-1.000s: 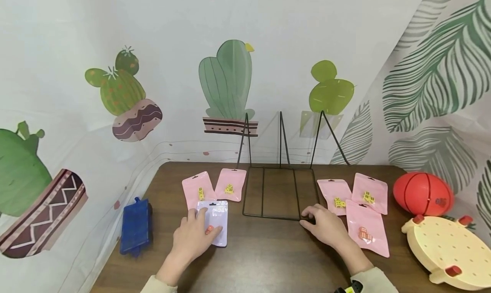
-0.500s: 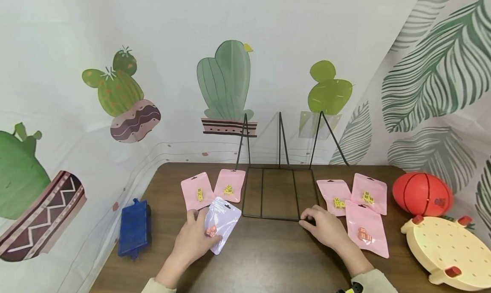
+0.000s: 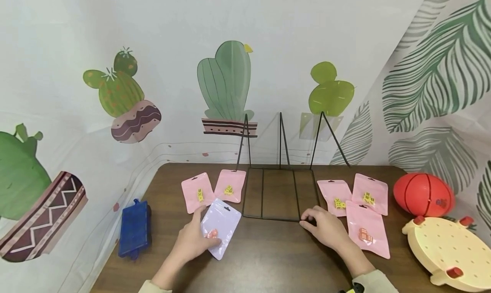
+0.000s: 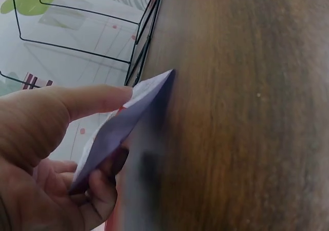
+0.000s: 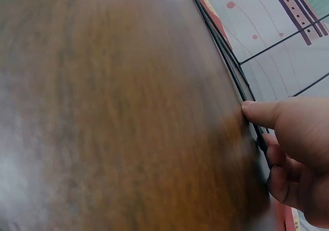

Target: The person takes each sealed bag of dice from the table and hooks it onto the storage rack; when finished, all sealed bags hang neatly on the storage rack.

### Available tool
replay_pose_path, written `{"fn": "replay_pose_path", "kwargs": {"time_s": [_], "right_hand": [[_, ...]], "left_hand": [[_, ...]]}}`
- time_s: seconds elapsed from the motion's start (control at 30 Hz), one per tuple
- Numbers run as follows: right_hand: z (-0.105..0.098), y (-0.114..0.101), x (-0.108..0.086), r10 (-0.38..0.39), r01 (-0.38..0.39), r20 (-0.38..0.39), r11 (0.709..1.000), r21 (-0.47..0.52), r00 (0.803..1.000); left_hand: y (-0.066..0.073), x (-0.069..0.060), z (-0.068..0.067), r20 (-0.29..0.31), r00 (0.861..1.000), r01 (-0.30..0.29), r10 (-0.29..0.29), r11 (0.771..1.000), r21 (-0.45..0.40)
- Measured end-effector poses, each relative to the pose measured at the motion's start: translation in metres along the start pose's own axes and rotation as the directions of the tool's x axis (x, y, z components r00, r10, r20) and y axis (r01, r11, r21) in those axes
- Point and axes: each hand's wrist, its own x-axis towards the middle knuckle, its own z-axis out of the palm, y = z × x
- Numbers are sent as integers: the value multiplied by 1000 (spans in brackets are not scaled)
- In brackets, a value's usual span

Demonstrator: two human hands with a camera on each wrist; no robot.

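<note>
My left hand [image 3: 192, 239] pinches a lavender zip bag [image 3: 226, 218] by its left side, thumb on top. Orange-red dice [image 3: 212, 233] show through its front near the thumb. In the left wrist view the bag [image 4: 110, 136] is tilted above the tabletop, with the fingers curled beneath it. My right hand [image 3: 326, 227] pinches the near right corner of a black wire rack [image 3: 272, 219], which has upright prongs at the back. The right wrist view shows the thumb against the front wire [image 5: 231, 77].
Two pink bags [image 3: 234, 178] with yellow dice lie left of the rack; several pink bags [image 3: 368, 218] lie right of it. A blue plastic toy [image 3: 134, 229] is at the far left. A red ball [image 3: 408, 195] and a cream pegged board [image 3: 452, 250] stand at the right.
My left hand has picked up the lavender bag, which has turned clockwise and shifted slightly right. Its fingers have moved from the bag's top to beneath it. The right hand has not moved.
</note>
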Motion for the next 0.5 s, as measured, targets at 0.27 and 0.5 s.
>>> {"fn": "replay_pose_path", "kwargs": {"time_s": [0.27, 0.5], "right_hand": [[1, 1, 0, 8, -8, 3, 1000, 4, 1000], [1, 2, 0, 3, -3, -3, 1000, 7, 1000]], "left_hand": [[0, 0, -5, 26, 999, 22, -20, 996, -88], [1, 0, -6, 116, 992, -31, 53, 982, -187]]}}
